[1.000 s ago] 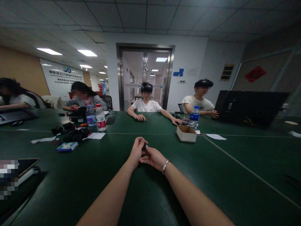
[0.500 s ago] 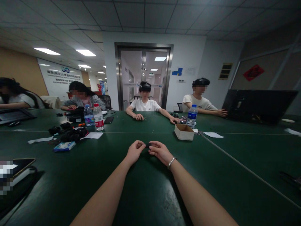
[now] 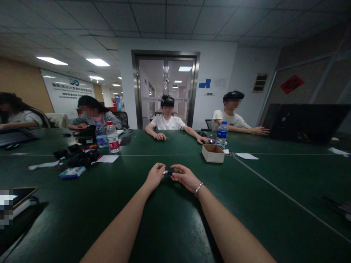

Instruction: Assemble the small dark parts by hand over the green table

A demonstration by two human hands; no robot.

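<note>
Above the green table [image 3: 175, 219], both my hands meet at a small black stick-like object [image 3: 170, 171] with a shiny silver section [image 3: 165, 172]. My left hand [image 3: 155, 178] pinches its left end, by the silver part. The black right part is between the thumb and fingers of my right hand [image 3: 185, 178], which has a silver bracelet [image 3: 199, 188] at its wrist. Fingers hide both ends, and the object is too small to tell its exact kind.
An open cardboard box [image 3: 213, 156] stands ahead to the right, beside a blue-capped water bottle [image 3: 222, 134]. Left are two bottles [image 3: 113, 138], a blue-white packet [image 3: 72, 172] and black gear [image 3: 82, 157]. Co-workers sit across the table; a monitor [image 3: 307, 122] is far right.
A silver section now shows between my hands, where only black was visible before. My left fingers have moved slightly left from the black part. The view has shifted a little to the right.
</note>
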